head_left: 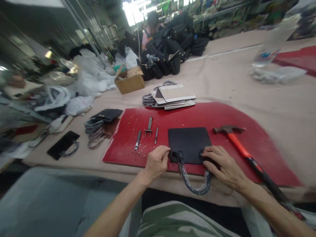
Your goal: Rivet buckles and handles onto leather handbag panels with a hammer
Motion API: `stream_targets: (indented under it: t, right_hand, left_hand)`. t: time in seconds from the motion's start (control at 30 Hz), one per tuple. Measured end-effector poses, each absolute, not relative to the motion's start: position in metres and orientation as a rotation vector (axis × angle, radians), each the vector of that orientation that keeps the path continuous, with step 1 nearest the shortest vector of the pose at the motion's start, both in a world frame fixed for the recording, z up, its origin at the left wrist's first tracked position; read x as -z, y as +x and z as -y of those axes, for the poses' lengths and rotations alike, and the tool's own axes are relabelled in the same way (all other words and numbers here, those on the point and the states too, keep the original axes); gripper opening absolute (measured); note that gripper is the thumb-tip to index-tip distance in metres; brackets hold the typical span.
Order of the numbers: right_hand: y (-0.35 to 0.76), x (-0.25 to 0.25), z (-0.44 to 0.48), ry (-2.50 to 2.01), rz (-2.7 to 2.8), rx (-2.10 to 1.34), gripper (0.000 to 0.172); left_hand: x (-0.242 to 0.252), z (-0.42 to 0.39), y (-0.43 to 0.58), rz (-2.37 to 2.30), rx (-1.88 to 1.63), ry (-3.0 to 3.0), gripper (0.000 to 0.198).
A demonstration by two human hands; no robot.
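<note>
A flat black bag panel [189, 140] lies on the red cutting board [249, 144] in front of me. A curved handle [196, 190] wrapped in clear plastic hangs from its near edge, over the board's front edge. At the panel's lower left corner, by one handle tab, my left hand [157, 161] is closed in a pinch. My right hand [223, 164] grips the right edge beside the other tab, thumb below the fingers. A claw hammer [238, 144] with an orange and black handle lies to the right. Left of the panel are a pronged punch [149, 126], a flat metal tool [138, 141] and a thin metal rod [156, 135].
Behind the board sits a stack of pale-backed panels [174, 95]. More black panels [107, 115] with wrapped handles lie left, near a single one [63, 144]. Farther back stand a cardboard box [130, 80] and black bags [164, 56]. Another person [145, 38] is behind them.
</note>
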State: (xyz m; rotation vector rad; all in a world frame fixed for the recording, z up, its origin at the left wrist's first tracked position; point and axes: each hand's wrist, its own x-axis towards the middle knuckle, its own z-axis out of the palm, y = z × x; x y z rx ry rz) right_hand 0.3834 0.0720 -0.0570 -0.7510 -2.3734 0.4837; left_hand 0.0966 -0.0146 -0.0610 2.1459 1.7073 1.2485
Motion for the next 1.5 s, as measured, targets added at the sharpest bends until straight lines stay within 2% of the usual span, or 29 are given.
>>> stream_targets:
  t: [0.13,0.27,0.5,0.73,0.8,0.93,1.07,1.27,1.5]
  right_hand:
    - [0.381,0.069,-0.076,-0.729,2.328,-0.382,0.019]
    - [0.381,0.073,-0.08,-0.723,2.319,-0.357,0.02]
    - [0.379,0.074,-0.082,-0.706,2.316,-0.353,0.017]
    - [0.377,0.065,-0.073,-0.762,2.339,-0.415,0.014]
    - [0.377,0.062,-0.07,-0.807,2.343,-0.445,0.014]
    - [0.376,0.061,-0.068,-0.843,2.36,-0.504,0.012]
    - [0.377,0.06,-0.066,-0.832,2.351,-0.529,0.012]
    - [0.377,0.06,-0.067,-0.835,2.337,-0.566,0.013]
    - [0.377,0.061,-0.067,-0.847,2.332,-0.571,0.015]
  left_hand:
    - [0.042,0.003,0.055,-2.187,-1.06,1.943,0.019]
    - [0.016,-0.024,-0.002,-2.596,-0.477,1.481,0.025]
    - [-0.001,-0.05,-0.045,-2.482,0.006,1.301,0.031]
    - [0.002,-0.051,-0.033,-2.358,0.099,1.332,0.031]
    - [0.006,-0.043,-0.038,-2.316,-0.011,1.325,0.03]
    - [0.015,-0.024,-0.04,-2.018,-0.898,1.019,0.037]
    - [0.022,-0.013,0.004,-1.742,-1.385,0.94,0.037]
    - [0.047,-0.018,0.084,-1.572,-1.564,1.045,0.032]
    - [0.058,-0.009,0.107,-1.549,-1.587,1.236,0.03]
